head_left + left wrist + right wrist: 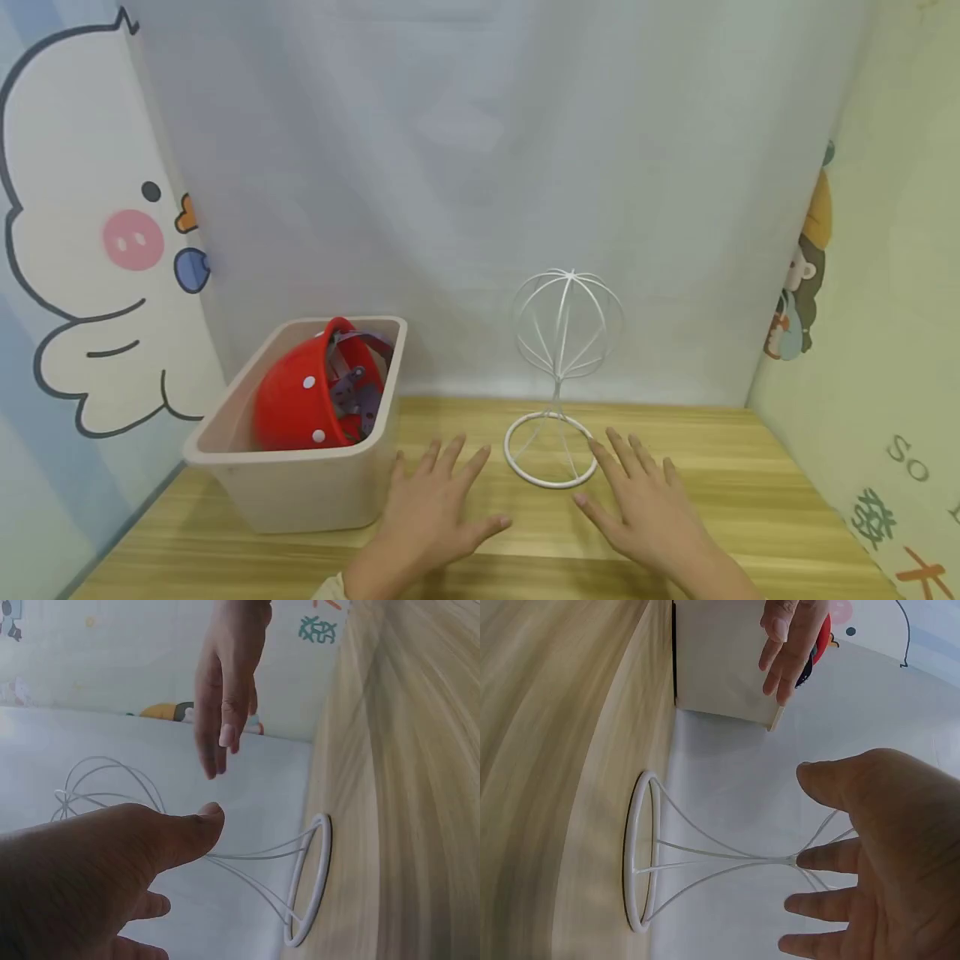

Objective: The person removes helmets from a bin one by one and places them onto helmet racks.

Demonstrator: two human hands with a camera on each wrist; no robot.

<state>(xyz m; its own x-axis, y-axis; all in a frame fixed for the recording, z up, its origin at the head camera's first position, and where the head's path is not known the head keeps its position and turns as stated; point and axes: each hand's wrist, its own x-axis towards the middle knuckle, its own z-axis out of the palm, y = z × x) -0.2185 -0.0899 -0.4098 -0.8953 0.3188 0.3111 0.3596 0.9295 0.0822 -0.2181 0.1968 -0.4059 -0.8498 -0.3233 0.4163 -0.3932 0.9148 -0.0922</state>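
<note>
A white wire stand point(558, 367), with a round cage top and a ring base, stands upright on the wooden table. My left hand point(431, 512) hovers palm down in front of it to the left, fingers spread and holding nothing. On the other side, my right hand point(641, 504) is spread too, its fingertips close to the ring base; touching or apart, I cannot tell from the head view. In the left wrist view the stand's ring base point(309, 881) shows beyond my thumb. A red helmet point(300, 396) with white dots lies tilted on its side in a beige bin.
The beige bin point(315, 492) stands at the left of the table point(540, 558), close beside my left hand. A pale curtain point(465, 183) hangs behind the table. Printed walls rise on the left point(82, 217) and right point(885, 333).
</note>
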